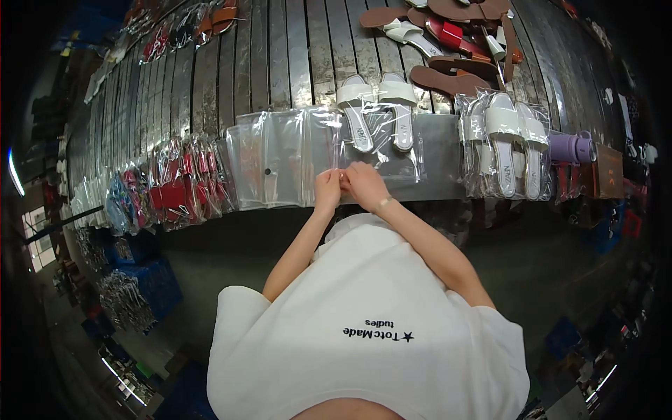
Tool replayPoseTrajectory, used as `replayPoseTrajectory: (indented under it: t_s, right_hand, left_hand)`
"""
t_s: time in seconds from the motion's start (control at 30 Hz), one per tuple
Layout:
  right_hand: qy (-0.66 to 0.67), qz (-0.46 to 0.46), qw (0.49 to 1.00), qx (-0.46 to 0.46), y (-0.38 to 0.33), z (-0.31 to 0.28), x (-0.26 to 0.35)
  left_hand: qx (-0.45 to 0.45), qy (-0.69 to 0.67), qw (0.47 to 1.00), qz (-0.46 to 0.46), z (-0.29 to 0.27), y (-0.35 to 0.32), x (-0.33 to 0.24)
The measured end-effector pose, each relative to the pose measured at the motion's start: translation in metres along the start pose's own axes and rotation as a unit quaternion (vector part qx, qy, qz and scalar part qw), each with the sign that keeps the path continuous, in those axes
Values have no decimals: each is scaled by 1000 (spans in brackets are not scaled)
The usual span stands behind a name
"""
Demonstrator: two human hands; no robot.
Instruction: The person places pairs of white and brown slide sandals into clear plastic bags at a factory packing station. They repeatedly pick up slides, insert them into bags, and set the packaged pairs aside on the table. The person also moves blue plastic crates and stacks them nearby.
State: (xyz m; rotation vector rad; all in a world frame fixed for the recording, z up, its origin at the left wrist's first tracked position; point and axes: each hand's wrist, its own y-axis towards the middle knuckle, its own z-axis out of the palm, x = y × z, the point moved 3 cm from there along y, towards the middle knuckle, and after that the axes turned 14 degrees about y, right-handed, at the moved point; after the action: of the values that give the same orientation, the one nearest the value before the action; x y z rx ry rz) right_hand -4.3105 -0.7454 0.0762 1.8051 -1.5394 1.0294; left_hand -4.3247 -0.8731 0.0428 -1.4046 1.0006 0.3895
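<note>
My left hand [327, 190] and my right hand [365, 186] meet at the near edge of the work surface, fingers closed together. Both pinch at what looks like the edge of a clear plastic bag; the fingertips hide the exact spot. Just beyond them lies a pair of white slide sandals, the left sandal [358, 115] and the right sandal [399, 113], on or inside clear plastic [381, 164]. Which of the two, I cannot tell. A spread of flat clear bags [287, 150] lies beside my left hand.
Bagged white sandals [502, 150] lie to the right, by a purple roll-shaped thing [568, 148] and a brown box [607, 173]. Bagged red sandals [175, 189] lie left. Loose sandals [455, 77] are heaped on the slatted conveyor [276, 63]. Blue crates [150, 280] stand below left.
</note>
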Motion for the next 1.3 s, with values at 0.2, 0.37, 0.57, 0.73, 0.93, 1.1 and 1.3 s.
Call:
replayPoseTrajectory:
  t_s: [0.2,0.37,0.57,0.73,0.93,1.1,1.3]
  right_hand:
    - [-172,256,943,128,-223,-87,-137]
    - [-44,326,931,160,-243,-102,-183]
    - [-82,-124,988,-33,-44,-129,-77]
    - [323,293,852,-289,-41,-82,-146]
    - [237,334,910,-59,-10,-108,-128]
    - [-126,-25,949,-287,8,-246,13]
    - [212,86,881,-414,-79,-358,4]
  left_hand:
    - [-3,-56,998,-2,-13,-3,-7]
    - [-177,315,865,347,-41,-6,-33]
    - [89,519,620,581,-35,38,-48]
    - [109,50,993,5,-21,83,-14]
    - [-67,460,866,185,15,68,-119]
    - [-4,642,593,486,82,-19,-271]
    - [202,115,808,541,76,57,-414]
